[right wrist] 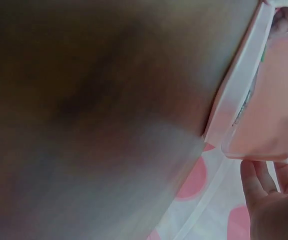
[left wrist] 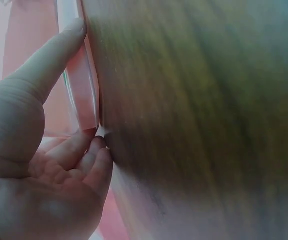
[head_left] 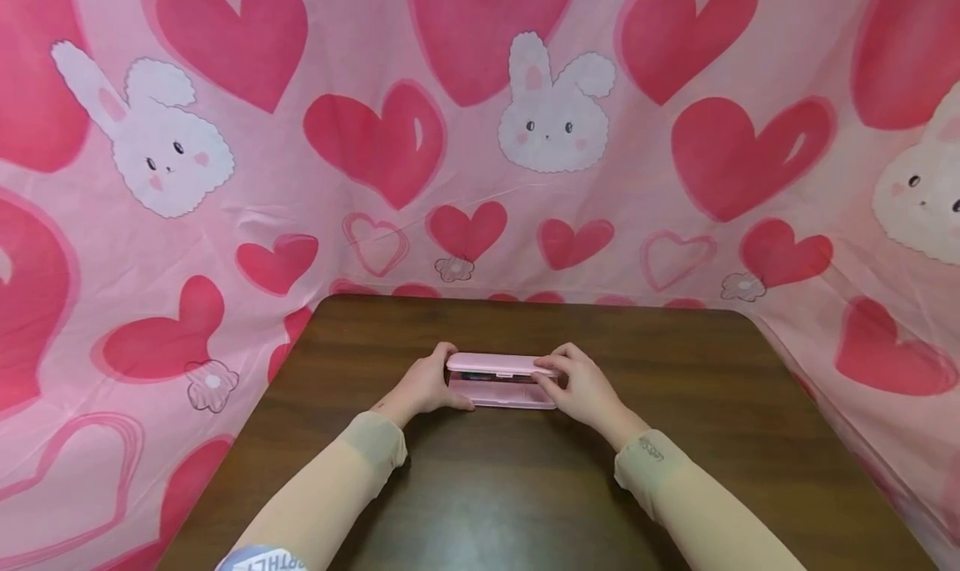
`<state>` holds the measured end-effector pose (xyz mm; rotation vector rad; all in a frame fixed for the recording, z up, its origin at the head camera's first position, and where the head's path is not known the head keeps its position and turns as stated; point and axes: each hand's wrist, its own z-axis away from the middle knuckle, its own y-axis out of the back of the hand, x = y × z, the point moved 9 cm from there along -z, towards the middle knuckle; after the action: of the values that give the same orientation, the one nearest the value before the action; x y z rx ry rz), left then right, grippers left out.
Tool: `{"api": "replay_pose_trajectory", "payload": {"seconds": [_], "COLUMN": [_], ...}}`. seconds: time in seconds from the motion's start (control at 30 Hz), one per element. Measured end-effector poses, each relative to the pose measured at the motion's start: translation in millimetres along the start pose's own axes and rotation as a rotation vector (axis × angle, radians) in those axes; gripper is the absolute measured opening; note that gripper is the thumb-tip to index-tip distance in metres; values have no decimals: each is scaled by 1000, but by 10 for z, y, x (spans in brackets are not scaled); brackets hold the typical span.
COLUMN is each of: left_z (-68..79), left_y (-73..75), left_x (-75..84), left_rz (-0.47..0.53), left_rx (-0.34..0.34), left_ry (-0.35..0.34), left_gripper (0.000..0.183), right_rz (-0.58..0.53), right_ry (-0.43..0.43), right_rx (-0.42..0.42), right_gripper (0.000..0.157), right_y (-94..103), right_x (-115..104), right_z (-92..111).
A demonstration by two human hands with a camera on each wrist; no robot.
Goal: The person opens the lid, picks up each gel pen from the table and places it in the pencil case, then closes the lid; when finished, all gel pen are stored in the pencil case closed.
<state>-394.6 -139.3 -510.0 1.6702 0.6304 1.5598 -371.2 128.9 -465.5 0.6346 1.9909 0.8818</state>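
Note:
A pink pencil case (head_left: 501, 395) lies lengthwise across the table, its lid (head_left: 487, 362) tilted part way up. Through the front gap some dark and green contents show, too small to tell apart. My left hand (head_left: 426, 386) grips the case's left end. In the left wrist view, that hand's thumb (left wrist: 58, 55) lies along the front wall while the other fingers curl at the end. On the right, my right hand (head_left: 587, 394) pinches the lid's right end, as the right wrist view shows with its fingers (right wrist: 254, 182) at the lid's edge.
The dark brown wooden table (head_left: 495, 488) extends around the case on all sides. Behind it and along both sides hangs a pink cloth (head_left: 465, 179) printed with hearts and rabbits, meeting the table's back edge.

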Motion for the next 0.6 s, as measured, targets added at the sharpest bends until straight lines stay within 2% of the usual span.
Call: {"api": "replay_pose_trajectory", "payload": {"seconds": [0.2, 0.4, 0.6], "left_z": [9, 17, 45], "left_y": [-20, -57, -60], "left_x": [5, 12, 17], "left_rz": [5, 5, -6], "left_rx": [-12, -38, -52], "left_ry": [-16, -30, -13], "left_gripper": [100, 103, 102], "right_rz": [57, 100, 114], "right_ry": [66, 42, 26], "right_rx": [-58, -131, -173], "right_gripper": [26, 24, 25], "right_y": [-77, -159, -206], "right_x": [-75, -73, -77], "right_z": [75, 100, 123]}}
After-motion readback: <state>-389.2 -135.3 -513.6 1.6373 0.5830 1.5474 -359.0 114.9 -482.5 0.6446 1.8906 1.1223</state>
